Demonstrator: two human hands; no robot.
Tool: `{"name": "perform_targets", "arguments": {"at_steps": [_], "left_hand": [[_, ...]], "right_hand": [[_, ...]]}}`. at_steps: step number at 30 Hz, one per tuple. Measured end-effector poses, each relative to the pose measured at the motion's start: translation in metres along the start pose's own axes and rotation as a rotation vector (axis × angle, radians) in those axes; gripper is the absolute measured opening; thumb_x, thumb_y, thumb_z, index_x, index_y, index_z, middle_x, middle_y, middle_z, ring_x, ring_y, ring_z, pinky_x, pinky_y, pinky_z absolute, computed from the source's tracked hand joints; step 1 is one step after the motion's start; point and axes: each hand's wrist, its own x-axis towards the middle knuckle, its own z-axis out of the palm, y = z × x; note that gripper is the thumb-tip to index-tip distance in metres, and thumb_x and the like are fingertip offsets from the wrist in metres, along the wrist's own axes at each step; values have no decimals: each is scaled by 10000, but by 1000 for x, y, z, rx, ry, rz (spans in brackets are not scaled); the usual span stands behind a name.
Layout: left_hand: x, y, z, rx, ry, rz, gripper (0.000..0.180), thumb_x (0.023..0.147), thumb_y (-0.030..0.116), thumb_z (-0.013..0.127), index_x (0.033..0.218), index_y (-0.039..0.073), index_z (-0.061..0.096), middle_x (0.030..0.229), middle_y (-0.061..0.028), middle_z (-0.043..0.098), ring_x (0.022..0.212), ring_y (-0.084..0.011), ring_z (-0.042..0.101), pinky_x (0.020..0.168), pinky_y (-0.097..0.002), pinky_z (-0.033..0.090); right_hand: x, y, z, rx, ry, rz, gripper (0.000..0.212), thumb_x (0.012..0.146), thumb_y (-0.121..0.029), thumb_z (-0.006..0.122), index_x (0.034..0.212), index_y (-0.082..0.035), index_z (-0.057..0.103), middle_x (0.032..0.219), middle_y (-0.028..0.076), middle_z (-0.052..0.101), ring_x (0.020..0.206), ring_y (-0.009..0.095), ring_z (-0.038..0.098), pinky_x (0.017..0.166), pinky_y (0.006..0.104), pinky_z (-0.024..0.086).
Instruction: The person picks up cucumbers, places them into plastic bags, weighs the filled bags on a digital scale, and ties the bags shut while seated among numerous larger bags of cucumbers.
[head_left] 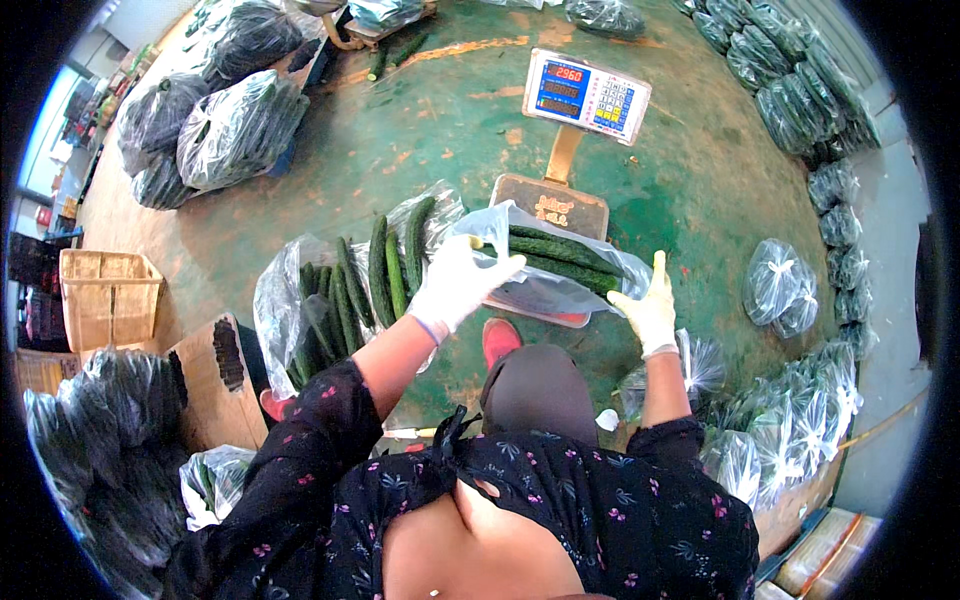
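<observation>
A clear plastic bag of dark green cucumbers lies across the platform scale in front of me. My left hand, in a white glove, grips the bag's left end, its thumb and fingers around the cucumber tips. At the bag's right end my gloved right hand has its fingers stretched apart, the thumb touching the plastic. Left of the scale, loose cucumbers rest on an opened plastic bag. The scale's lit display stands on a post behind the platform.
Filled bags are piled at the far left, and more bags line the right wall. Knotted bags sit on the green floor. A wooden crate and a cardboard box stand left. My red shoe is below the scale.
</observation>
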Motion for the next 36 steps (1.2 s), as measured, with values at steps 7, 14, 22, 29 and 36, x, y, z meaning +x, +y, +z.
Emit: {"name": "perform_targets", "arguments": {"at_steps": [7,14,22,29,36], "left_hand": [[35,-45,30,-404,-204,-292,198,812,242,610,812,63,695,774,-47,664,748,-140,601,685,-280,465],[52,-9,-33,-565,-393,-194,188,888,200,549,891,35,638,779,-45,642,668,-135,589,638,-239,451],[-27,-40,-56,-776,-313,-252,565,894,296,602,1338,0,416,1063,-51,604,967,-117,570,850,-281,457],[-71,-113,-173,-758,211,-225,468,942,338,488,1266,1,479,1081,-105,636,974,-167,593,889,-288,436],[-169,-209,-216,-1050,585,-576,415,920,338,534,1206,39,512,1045,-112,628,915,-198,590,864,-331,448]], "right_hand": [[49,13,65,1055,9,386,410,901,-37,499,1309,-17,468,809,60,617,609,126,566,556,267,487],[68,-1,6,771,-149,43,363,916,-136,507,1263,-31,522,812,62,627,660,131,578,633,262,485],[-20,-92,-20,378,-151,-470,408,820,-62,627,1225,-77,579,1068,96,644,962,180,615,862,299,470],[-44,-214,17,567,-932,-620,322,846,-51,594,1167,-29,615,1037,68,650,917,122,603,849,262,464],[-38,-307,145,207,-1207,-984,291,844,-172,590,1103,-50,642,1016,113,670,924,195,637,832,301,479]]}}
